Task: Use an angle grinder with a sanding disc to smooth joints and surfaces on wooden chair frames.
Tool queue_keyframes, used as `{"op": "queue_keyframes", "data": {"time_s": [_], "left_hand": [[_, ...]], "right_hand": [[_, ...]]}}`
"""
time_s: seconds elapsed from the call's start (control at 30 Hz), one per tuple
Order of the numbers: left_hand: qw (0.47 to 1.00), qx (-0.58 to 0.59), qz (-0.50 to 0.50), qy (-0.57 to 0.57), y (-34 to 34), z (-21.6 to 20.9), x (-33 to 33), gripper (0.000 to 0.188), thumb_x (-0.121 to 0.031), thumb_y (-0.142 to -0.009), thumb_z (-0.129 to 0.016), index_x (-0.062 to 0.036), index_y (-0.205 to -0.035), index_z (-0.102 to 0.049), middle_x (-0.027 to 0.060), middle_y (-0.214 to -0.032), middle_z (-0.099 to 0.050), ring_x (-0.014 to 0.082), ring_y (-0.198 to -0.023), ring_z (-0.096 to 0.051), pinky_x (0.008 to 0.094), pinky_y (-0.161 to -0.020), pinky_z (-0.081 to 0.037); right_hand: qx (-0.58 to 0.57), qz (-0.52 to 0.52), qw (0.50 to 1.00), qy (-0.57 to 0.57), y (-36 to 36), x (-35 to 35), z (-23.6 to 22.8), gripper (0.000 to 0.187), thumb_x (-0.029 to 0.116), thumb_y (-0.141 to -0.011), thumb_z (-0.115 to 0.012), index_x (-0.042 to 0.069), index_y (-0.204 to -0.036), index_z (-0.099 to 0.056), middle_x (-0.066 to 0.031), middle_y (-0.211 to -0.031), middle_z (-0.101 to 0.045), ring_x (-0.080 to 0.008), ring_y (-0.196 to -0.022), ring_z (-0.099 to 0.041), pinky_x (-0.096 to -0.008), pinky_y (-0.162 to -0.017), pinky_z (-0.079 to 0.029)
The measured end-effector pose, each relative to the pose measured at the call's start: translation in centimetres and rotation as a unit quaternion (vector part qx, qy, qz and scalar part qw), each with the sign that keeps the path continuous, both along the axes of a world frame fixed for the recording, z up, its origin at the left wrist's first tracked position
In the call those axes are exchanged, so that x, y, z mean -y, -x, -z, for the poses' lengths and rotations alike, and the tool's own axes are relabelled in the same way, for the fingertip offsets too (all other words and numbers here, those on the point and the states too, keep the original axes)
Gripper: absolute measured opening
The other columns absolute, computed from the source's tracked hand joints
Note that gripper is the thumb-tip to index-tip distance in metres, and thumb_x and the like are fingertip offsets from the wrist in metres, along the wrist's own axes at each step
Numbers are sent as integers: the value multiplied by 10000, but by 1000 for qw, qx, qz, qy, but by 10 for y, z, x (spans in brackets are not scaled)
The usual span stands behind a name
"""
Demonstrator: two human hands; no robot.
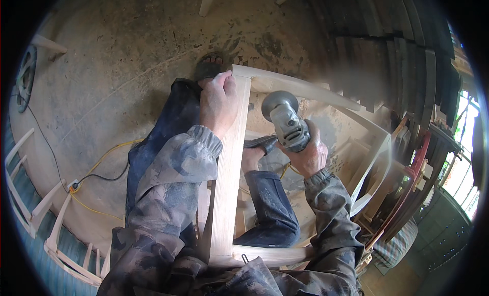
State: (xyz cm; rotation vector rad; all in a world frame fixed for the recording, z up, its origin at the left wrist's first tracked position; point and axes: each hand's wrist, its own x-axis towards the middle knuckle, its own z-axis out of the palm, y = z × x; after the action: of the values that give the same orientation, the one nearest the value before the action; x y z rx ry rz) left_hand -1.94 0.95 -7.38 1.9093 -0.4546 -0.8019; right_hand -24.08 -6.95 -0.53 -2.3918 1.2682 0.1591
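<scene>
A pale bare-wood chair frame (232, 168) lies across my lap and legs, its straight rail running from near my waist toward the far end. My left hand (219, 102) is closed at the far left corner of this frame, fingers curled against the rail's edge; the fingertips are partly hidden. In my right hand (308, 154) is an angle grinder (289, 124), gripped by its body. The grinder's round disc (279, 103) points away from me, above the opening of the frame and apart from the left rail. Curved frame pieces stretch to the right.
Stacked dark boards (377, 67) stand at the far right. Several curved wooden chair parts (56, 235) lie at the left. A yellow cord (102, 158) joins a black cable on the dusty concrete floor (137, 57). My sandalled foot (210, 66) is beside the frame's far corner.
</scene>
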Motion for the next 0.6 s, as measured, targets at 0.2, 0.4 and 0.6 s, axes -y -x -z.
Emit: {"op": "queue_keyframes", "data": {"time_s": [0.2,0.4,0.6], "left_hand": [[1000,4,10,-2,2,4,-1,385,-245,-942,-449,52,-1131,-604,280,-1061,-629,394,-1041,-603,405,-874,-489],[1000,9,12,-1,1,-6,0,382,-237,-944,-447,54,-1142,-597,278,-1067,-628,392,-1046,-603,406,-875,-489],[1000,-15,12,2,4,7,0,376,-229,-944,-452,59,-1139,-595,280,-1065,-628,392,-1040,-606,406,-873,-487]], "right_hand": [[44,-38,998,10,-18,2,15,791,396,-648,-838,24,-1241,-469,-199,-1024,-646,-360,-891,-667,-426,-748,-551],[53,-75,995,46,-20,3,21,806,378,-622,-858,59,-1247,-461,-182,-993,-654,-351,-863,-673,-431,-714,-553],[-23,-62,998,5,6,2,19,745,276,-641,-831,29,-1246,-473,-201,-1033,-633,-355,-938,-643,-434,-759,-536]]}}
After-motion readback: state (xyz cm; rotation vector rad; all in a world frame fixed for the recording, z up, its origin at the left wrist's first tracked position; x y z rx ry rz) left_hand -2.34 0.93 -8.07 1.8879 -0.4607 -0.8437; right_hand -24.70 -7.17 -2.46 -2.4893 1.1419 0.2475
